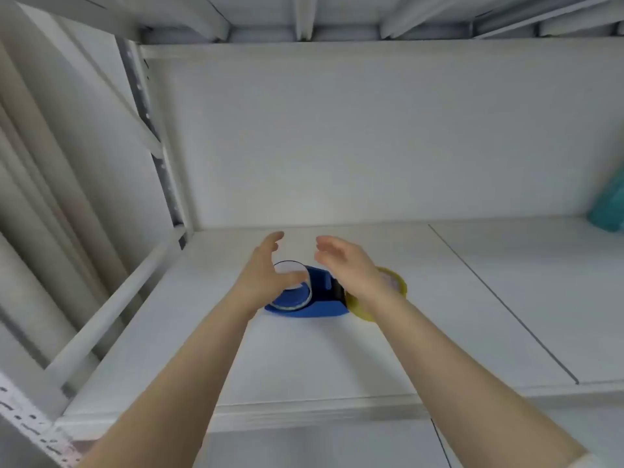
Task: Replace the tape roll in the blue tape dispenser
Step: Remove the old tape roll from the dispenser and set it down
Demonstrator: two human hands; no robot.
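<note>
A blue tape dispenser (320, 298) stands on the white shelf (304, 359). A clear tape roll (297, 298) sits in its left end. To its right, partly behind my wrist, lies a yellowish tape roll (393, 288) on the shelf. My left hand (266, 271) hovers over the dispenser's left side, fingers spread, thumb near the clear roll. Above the dispenser's right side is my right hand (344, 265), fingers apart and holding nothing. The picture is blurred, so I cannot tell whether the left thumb touches the roll.
The shelf has a white back wall and another shelf overhead. Metal uprights and a rail run along the left side (111, 312). A teal object (607, 204) leans at the far right. A seam (499, 298) splits the shelf board.
</note>
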